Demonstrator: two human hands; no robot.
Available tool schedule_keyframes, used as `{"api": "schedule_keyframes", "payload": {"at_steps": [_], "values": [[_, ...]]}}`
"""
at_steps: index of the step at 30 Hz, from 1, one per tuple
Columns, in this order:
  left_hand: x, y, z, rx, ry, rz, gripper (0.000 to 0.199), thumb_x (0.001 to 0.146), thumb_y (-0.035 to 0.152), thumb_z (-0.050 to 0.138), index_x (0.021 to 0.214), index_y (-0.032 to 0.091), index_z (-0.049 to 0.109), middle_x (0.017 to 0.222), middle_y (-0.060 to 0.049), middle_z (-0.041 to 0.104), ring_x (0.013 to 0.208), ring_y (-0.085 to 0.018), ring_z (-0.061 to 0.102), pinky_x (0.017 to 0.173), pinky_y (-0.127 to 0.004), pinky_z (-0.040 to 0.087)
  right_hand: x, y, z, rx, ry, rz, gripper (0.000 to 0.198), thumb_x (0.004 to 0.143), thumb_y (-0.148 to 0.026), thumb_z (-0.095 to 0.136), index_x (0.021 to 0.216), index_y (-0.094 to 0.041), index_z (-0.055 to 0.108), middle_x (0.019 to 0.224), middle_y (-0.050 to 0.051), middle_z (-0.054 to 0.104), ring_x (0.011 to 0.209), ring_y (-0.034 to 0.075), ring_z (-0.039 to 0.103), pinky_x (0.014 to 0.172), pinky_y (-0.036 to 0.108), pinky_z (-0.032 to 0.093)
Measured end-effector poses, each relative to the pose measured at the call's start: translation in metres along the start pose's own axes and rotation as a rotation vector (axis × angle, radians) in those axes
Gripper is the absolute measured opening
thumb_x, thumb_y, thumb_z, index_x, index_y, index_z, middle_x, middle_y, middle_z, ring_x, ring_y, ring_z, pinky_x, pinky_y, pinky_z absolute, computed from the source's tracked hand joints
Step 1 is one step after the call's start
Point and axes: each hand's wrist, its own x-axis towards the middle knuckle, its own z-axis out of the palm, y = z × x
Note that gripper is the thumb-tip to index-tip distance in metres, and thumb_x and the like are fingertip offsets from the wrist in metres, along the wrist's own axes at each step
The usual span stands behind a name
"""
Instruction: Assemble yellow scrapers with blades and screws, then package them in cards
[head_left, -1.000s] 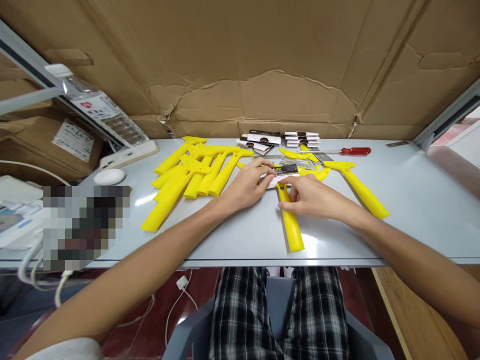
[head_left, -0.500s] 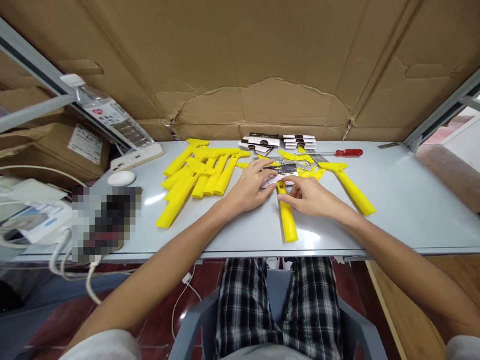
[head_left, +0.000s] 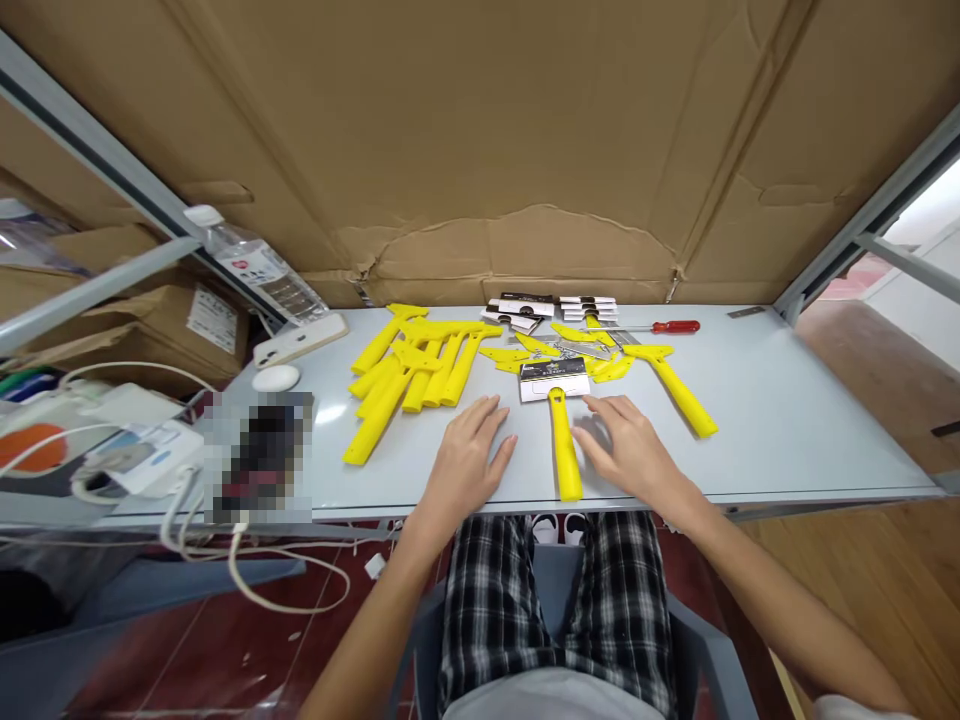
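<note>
Between my two hands a scraper [head_left: 566, 450] lies on the table, its yellow handle toward me and a black-and-white card sleeve [head_left: 555, 380] over its head. My left hand [head_left: 471, 448] rests on the tabletop to the left of it, fingers apart and holding nothing. On the other side, my right hand [head_left: 626, 440] is open close beside the handle; whether it touches cannot be told. Just behind the sleeve lie flat yellow pieces [head_left: 536, 346] and metal blades [head_left: 589, 348]. Another yellow handle [head_left: 684, 395] lies to the right of my right hand.
Several yellow handles [head_left: 390, 400] are heaped at the left. Folded cards [head_left: 525, 305] stand at the back near a red screwdriver [head_left: 675, 327]. A power strip [head_left: 300, 340], white round object [head_left: 276, 378], blurred-out item [head_left: 259, 455] and cables occupy the left end. Cardboard [head_left: 487, 150] walls the back.
Both hands have let go of the scraper and drawn back toward me, apart from each other. The sleeved head now shows fully. The camera view has shifted slightly.
</note>
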Motion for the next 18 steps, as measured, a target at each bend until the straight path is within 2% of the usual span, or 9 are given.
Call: {"api": "schedule_keyframes", "payload": {"at_steps": [2, 4, 7, 12, 18], "values": [[-0.006, 0.001, 0.002, 0.098, -0.088, 0.009, 0.051, 0.109, 0.040, 0.047, 0.151, 0.015, 0.059, 0.166, -0.019, 0.050, 0.158, -0.034, 0.044, 0.129, -0.055, 0.038, -0.014, 0.010, 0.003, -0.155, -0.004, 0.007, 0.066, 0.106, -0.054, 0.045, 0.150, -0.006, 0.060, 0.151, 0.020, 0.060, 0.144, 0.035, 0.053, 0.122, 0.052, 0.044], [-0.006, 0.002, 0.003, 0.184, -0.180, 0.031, 0.058, 0.111, 0.042, 0.042, 0.161, 0.014, 0.050, 0.172, -0.018, 0.041, 0.162, -0.034, 0.036, 0.131, -0.059, 0.032, -0.025, 0.017, 0.007, -0.287, -0.075, 0.001, 0.077, 0.107, -0.060, 0.039, 0.159, -0.003, 0.050, 0.168, 0.019, 0.042, 0.160, 0.037, 0.036, 0.131, 0.056, 0.034], [-0.003, 0.005, 0.003, 0.264, -0.254, 0.055, 0.063, 0.113, 0.043, 0.034, 0.167, 0.013, 0.041, 0.176, -0.015, 0.033, 0.165, -0.033, 0.030, 0.133, -0.062, 0.025, -0.033, 0.020, 0.010, -0.396, -0.178, 0.006, 0.084, 0.108, -0.063, 0.028, 0.166, -0.003, 0.039, 0.176, 0.016, 0.024, 0.167, 0.036, 0.021, 0.137, 0.059, 0.022], [-0.003, 0.006, 0.003, 0.312, -0.271, 0.063, 0.065, 0.113, 0.046, 0.032, 0.168, 0.012, 0.040, 0.177, -0.014, 0.028, 0.166, -0.032, 0.027, 0.133, -0.061, 0.024, -0.026, 0.016, 0.007, -0.409, -0.215, 0.031, 0.085, 0.107, -0.066, 0.027, 0.167, -0.007, 0.040, 0.176, 0.016, 0.021, 0.168, 0.036, 0.021, 0.137, 0.060, 0.022], [-0.004, 0.005, 0.006, 0.269, -0.232, 0.062, 0.063, 0.113, 0.045, 0.034, 0.168, 0.016, 0.041, 0.176, -0.015, 0.031, 0.165, -0.033, 0.030, 0.133, -0.062, 0.024, -0.015, 0.018, 0.005, -0.403, -0.301, 0.041, 0.089, 0.107, -0.067, 0.026, 0.169, -0.003, 0.033, 0.177, 0.017, 0.017, 0.169, 0.035, 0.015, 0.138, 0.061, 0.016]]}}
